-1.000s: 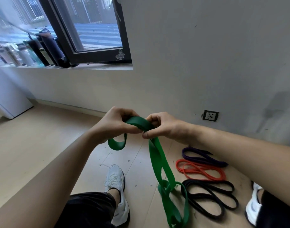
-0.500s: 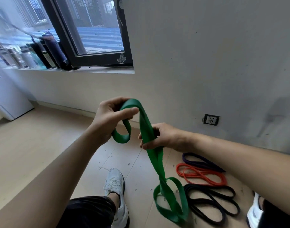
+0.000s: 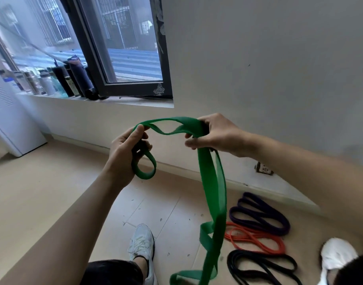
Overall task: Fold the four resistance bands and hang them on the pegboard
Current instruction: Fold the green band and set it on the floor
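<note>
Head view: a pale wall [image 3: 279,58] meets a tan floor [image 3: 43,192], with a dark-framed window [image 3: 133,48] at upper left. A green band [image 3: 212,182] is held in mid-air. A short loop dangles under the left hand [image 3: 125,155], which pinches it with thumb and curled fingers. Its long part drops floorward from the right hand [image 3: 215,134], which grips it. Black band [image 3: 258,266], purple band [image 3: 260,214] and orange band [image 3: 256,240] lie coiled on the floor at right, below a wall socket [image 3: 264,168].

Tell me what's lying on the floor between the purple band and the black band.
The orange band, coiled between the purple band and black band; the head view shows it.
</note>
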`<state>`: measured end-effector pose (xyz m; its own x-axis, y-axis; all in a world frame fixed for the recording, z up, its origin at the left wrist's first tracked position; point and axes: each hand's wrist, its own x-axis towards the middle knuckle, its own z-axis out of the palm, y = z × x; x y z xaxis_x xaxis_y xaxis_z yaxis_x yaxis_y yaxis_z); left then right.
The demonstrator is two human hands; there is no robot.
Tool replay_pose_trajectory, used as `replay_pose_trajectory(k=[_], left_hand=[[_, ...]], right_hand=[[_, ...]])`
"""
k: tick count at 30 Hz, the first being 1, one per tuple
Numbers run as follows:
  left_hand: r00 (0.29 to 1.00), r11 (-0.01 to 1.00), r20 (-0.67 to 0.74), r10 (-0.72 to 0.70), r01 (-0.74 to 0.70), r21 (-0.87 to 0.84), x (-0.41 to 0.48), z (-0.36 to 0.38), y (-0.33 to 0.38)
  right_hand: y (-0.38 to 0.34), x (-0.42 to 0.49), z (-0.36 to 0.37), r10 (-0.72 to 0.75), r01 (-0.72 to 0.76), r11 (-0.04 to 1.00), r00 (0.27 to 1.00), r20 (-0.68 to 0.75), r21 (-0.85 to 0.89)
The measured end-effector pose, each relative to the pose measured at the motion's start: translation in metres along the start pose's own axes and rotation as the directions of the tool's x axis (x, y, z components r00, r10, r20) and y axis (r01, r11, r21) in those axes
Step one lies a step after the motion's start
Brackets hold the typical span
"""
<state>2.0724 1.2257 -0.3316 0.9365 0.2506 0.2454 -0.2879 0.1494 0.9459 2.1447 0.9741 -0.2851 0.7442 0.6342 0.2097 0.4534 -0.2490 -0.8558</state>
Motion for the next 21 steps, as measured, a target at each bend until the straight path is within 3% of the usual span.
replay_pose_trajectory(k=[7,15,21], left_hand=[[0.969,0.965,0.239,-0.054,-0.011,0.263,0.009,0.020,0.003],[0.911,0.959,0.410,-0.049,-0.071,0.273,0.026,0.091,0.025],[0.928,0.926,0.372,0.012,-0.151,0.345,0.028,0.121,0.004]], right_hand=[[-0.032,0.018,-0.039,-0.028,0.029,1.000,0.994,-0.109,0.001],[-0.028,0.008,-0.039,-0.066,0.050,0.989,0.991,-0.116,-0.139],[0.006,-0.011,-0.045,0.006,-0.014,0.994,0.997,-0.077,-0.108]])
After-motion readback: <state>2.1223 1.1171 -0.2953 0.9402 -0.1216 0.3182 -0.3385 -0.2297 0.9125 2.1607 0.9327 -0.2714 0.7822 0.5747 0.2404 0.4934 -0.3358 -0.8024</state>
